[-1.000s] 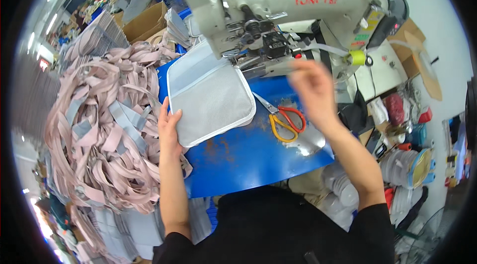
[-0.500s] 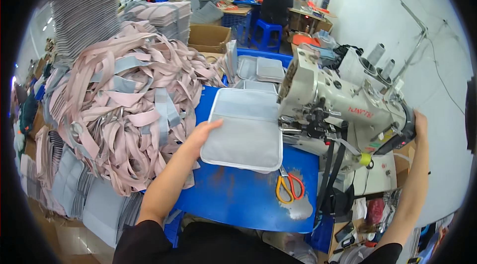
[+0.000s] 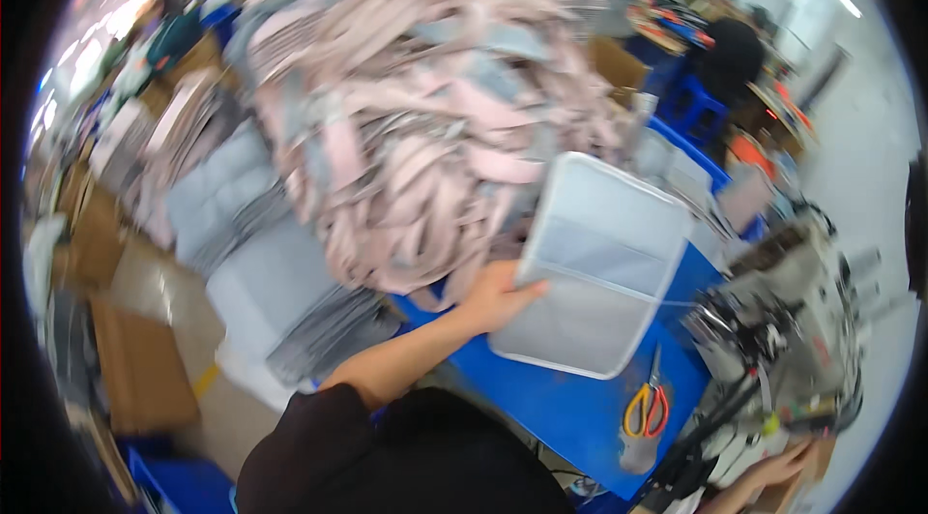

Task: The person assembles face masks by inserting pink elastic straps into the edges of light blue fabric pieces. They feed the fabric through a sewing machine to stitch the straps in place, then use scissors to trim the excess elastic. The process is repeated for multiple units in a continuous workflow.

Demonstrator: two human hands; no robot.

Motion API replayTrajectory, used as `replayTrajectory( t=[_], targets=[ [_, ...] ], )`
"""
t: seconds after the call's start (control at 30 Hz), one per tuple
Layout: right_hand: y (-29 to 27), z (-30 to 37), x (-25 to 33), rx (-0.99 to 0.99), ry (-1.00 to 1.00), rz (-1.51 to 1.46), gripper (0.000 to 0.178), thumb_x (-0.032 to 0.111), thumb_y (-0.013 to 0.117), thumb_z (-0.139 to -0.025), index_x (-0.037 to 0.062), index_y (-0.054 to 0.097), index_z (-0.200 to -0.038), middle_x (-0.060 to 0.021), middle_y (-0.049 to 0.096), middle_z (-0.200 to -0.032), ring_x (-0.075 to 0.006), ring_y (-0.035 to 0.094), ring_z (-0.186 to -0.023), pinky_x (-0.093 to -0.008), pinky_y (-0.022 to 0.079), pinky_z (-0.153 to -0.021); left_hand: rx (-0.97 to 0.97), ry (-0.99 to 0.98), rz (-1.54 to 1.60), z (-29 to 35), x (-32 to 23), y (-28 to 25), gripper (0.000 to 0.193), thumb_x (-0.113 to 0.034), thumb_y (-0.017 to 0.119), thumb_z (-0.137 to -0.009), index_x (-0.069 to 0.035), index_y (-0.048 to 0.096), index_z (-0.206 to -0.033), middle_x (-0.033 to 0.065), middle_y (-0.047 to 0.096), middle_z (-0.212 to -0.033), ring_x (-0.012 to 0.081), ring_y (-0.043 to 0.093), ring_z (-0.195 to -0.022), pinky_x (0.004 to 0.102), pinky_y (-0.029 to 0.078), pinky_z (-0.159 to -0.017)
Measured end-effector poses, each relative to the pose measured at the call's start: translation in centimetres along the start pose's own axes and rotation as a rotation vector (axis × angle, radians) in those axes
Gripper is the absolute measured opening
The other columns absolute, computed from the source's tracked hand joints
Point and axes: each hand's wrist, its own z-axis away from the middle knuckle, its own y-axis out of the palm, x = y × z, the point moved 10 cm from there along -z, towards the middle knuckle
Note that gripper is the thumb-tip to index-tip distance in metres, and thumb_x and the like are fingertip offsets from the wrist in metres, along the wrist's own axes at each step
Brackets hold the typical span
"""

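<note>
A flat grey rectangular fabric panel [image 3: 599, 267] with white piped edges and a seam across it is raised above the blue table. My left hand [image 3: 505, 296] grips its left edge, thumb on the face. A thin pale thread seems to run from the panel's right side to the sewing machine [image 3: 807, 311]. Below the machine, at the lower right, is my right hand [image 3: 778, 466], somewhat blurred, fingers stretched out and holding nothing I can see. Scissors [image 3: 646, 408] with yellow and red handles lie on the table near the panel's lower corner.
A big heap of pink and grey fabric strips [image 3: 416, 137] covers the table's far left. Stacked grey panels [image 3: 280, 292] stand left of it, with a cardboard box [image 3: 145, 364] on the floor. The blue tabletop [image 3: 541, 398] runs under the scissors. Someone in dark clothing [image 3: 732, 55] sits farther back.
The view has swung left, blurring the scene. The panel has come away from the machine's needle area, tilted in my left hand. My right hand has left the machine's handwheel and dropped lower.
</note>
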Motion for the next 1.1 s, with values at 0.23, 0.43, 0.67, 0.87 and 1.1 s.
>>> replayTrajectory(
  t=[0.23,0.43,0.67,0.87,1.1],
  targets=[
    [7.3,27.9,14.4,1.128,-0.219,0.171,0.062,0.006,0.08,-0.085,0.0007,0.059,-0.143,-0.0126,0.066,-0.113,-0.0226,0.065,-0.099,-0.0339,0.052,-0.085,0.091,-0.138,0.224,0.6,4.0,3.8,0.027,-0.012,0.07,-0.096,0.001,0.075,-0.119,0.0088,0.079,-0.102,0.0145,0.072,-0.091,0.0339,0.058,-0.083],
    [7.2,28.8,7.2,1.317,0.527,-0.164,0.091,0.007,0.079,-0.083,-0.0093,0.032,-0.159,-0.0048,0.068,-0.087,-0.0137,0.064,-0.067,-0.0265,0.054,-0.064,0.113,-0.221,0.456,0.6,4.8,5.5,0.022,-0.007,0.07,-0.098,0.002,0.075,-0.118,0.0073,0.078,-0.106,0.0145,0.072,-0.092,0.033,0.059,-0.082],
    [11.3,30.3,17.1,1.317,0.56,-0.399,0.06,0.016,0.084,-0.092,0.0076,0.054,-0.144,0.0054,0.051,-0.083,-0.0054,0.046,-0.074,-0.0237,0.039,-0.067,0.041,-0.245,0.347,-0.2,4.9,4.1,0.027,-0.005,0.072,-0.096,0.004,0.07,-0.121,0.0114,0.077,-0.114,0.0184,0.074,-0.096,0.0323,0.059,-0.087],
    [16.5,30.7,17.2,1.354,0.64,-0.355,0.06,0.029,0.085,-0.091,0.0079,0.056,-0.139,-0.0003,0.062,-0.082,-0.0096,0.054,-0.072,-0.029,0.046,-0.066,0.015,-0.199,0.271,-1.0,2.4,4.7,0.031,-0.004,0.071,-0.096,0.006,0.067,-0.125,0.0112,0.075,-0.117,0.0184,0.072,-0.098,0.0315,0.056,-0.089],
    [10.2,28.1,12.8,1.147,0.163,0.188,0.057,0.029,0.085,-0.086,0.0055,0.058,-0.131,-0.0173,0.069,-0.082,-0.0373,0.07,-0.072,-0.0476,0.054,-0.067,0.665,0.51,-0.945,5.6,-12.3,12.3,0.051,-0.011,0.082,-0.079,-0.006,0.069,-0.128,0.0128,0.069,-0.106,0.0289,0.072,-0.087,0.036,0.058,-0.073]
  ],
)
